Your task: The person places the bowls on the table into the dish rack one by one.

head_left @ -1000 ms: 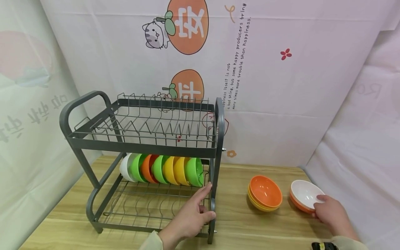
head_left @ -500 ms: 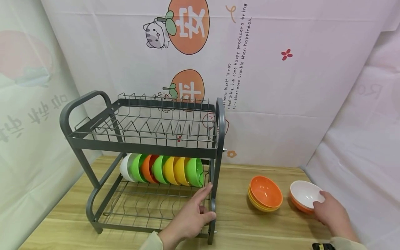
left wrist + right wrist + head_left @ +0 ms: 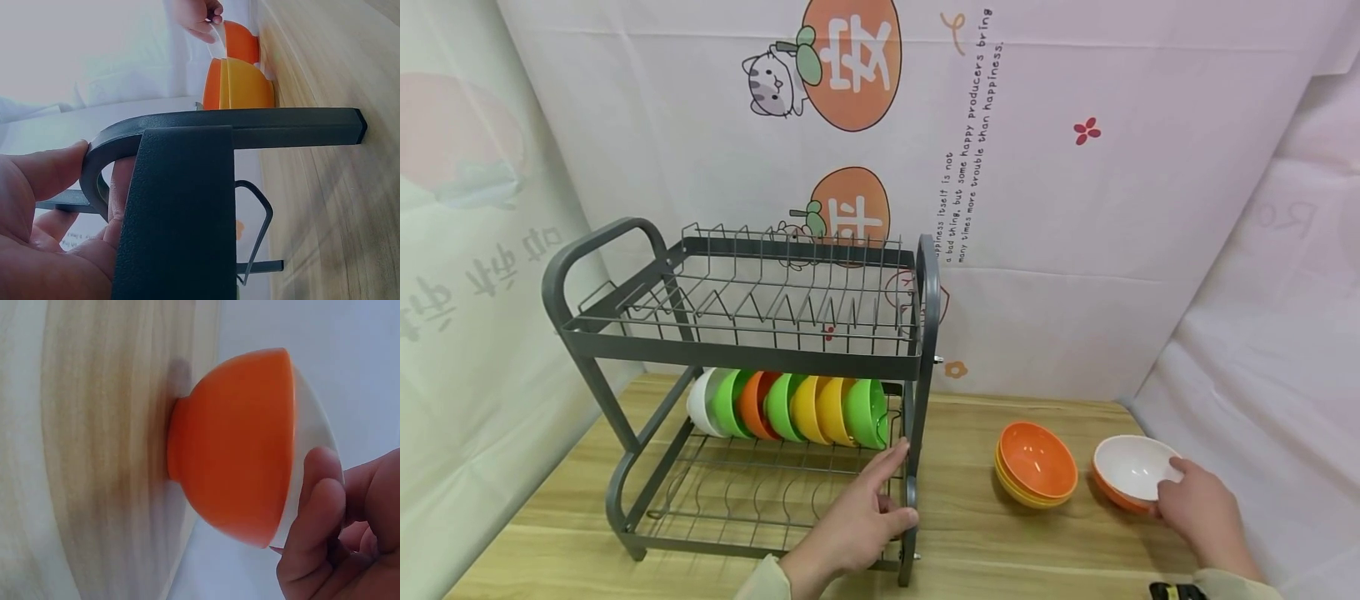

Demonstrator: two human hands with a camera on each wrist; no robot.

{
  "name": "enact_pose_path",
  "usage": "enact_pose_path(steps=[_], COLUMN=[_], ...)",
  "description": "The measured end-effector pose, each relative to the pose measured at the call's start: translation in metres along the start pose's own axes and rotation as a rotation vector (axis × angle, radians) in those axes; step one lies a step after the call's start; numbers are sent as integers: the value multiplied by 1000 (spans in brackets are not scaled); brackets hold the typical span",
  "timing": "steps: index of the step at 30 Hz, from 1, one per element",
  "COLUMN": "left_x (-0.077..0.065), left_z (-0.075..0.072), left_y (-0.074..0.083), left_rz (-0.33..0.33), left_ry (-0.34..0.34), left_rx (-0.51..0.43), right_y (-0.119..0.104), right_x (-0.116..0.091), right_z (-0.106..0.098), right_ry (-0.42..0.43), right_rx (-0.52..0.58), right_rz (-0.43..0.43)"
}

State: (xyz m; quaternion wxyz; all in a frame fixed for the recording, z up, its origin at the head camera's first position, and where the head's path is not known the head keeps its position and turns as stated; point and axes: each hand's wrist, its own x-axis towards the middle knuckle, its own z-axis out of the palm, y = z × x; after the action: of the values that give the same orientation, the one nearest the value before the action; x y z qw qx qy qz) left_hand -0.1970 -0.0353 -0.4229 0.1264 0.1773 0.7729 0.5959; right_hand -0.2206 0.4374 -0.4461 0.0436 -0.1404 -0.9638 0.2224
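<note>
My right hand (image 3: 1202, 510) pinches the rim of a white bowl (image 3: 1129, 467), thumb inside and curled fingers outside. That bowl sits nested in an orange bowl (image 3: 240, 450), whose foot is down at the wooden table in the right wrist view. My left hand (image 3: 855, 521) holds the right front post of a dark grey two-tier dish rack (image 3: 745, 358), the thumb on the near side of the curved frame and fingers behind it. On the rack's lower tier, a row of bowls in white, green, orange and yellow stands on edge, including a green bowl (image 3: 867, 414) at the right end.
Between the rack and my right hand stands a stack of bowls, an orange bowl (image 3: 1039, 460) on top of yellow ones. The rack's upper tier (image 3: 775, 287) has wire dividers. A printed cloth (image 3: 1037, 208) hangs behind, and white cloth lines both sides.
The white bowl and the orange one under it have shifted slightly left, and the white bowl's tilt differs a little. My right hand has moved slightly with them; my left hand stays put.
</note>
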Motion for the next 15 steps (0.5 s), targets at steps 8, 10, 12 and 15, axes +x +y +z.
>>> enact_pose_path(steps=[8,10,12,15], left_x=[0,0,-1,-1], left_z=[0,0,0,1], left_y=[1,1,2,2], left_rz=[4,2,-1,-5], left_ry=[3,4,4,5], left_rx=[-3,-4,-4,-5], right_y=[-3,-5,-8,-15], right_x=[-3,-5,-9,-16], right_z=[-6,-8,-10,-12], right_ry=[60,78,90,108], right_rx=[51,97,150,262], right_rz=[51,68,83,103])
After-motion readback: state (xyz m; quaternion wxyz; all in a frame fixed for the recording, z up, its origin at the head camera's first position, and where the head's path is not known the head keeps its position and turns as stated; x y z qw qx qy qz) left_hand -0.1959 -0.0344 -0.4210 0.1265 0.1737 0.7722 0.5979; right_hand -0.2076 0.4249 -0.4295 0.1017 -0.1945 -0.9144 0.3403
